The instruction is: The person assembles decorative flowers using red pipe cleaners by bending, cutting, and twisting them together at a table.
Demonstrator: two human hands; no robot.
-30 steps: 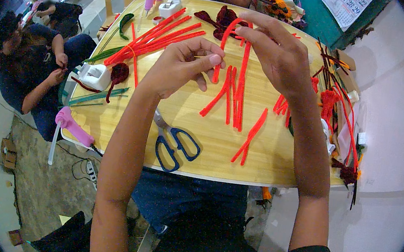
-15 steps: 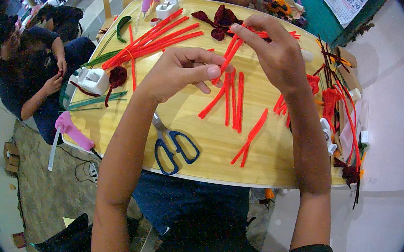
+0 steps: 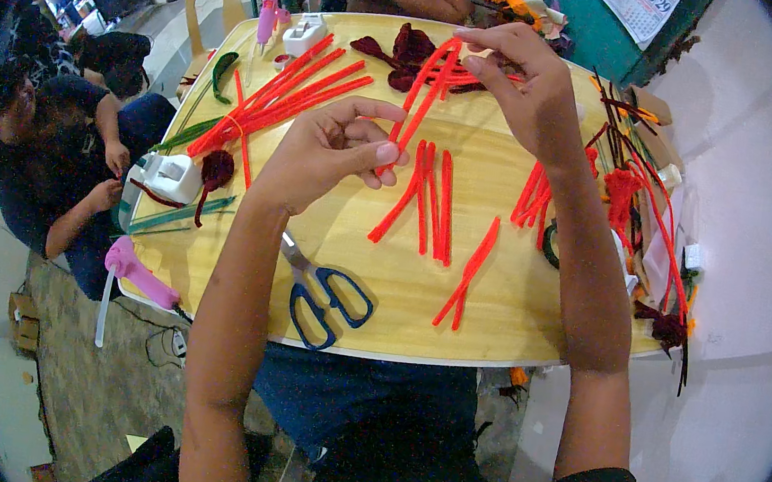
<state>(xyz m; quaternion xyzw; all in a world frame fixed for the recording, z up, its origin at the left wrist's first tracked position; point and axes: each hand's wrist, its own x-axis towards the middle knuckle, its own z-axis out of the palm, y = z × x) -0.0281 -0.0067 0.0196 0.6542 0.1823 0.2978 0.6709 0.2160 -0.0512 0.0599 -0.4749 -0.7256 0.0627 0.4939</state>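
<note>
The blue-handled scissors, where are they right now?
In the head view, the scissors lie on the table near its front edge, left of centre, just right of the person's left forearm and left of two crossed red fuzzy strips.

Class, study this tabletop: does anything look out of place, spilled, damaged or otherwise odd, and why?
The pink glue gun lies right at the left edge of the table, with its pale glue stick jutting out past the tabletop, so it looks precariously placed. I see nothing spilled or damaged.

Head-worn fisheye, facing down, table (image 3: 399,290) near
</note>
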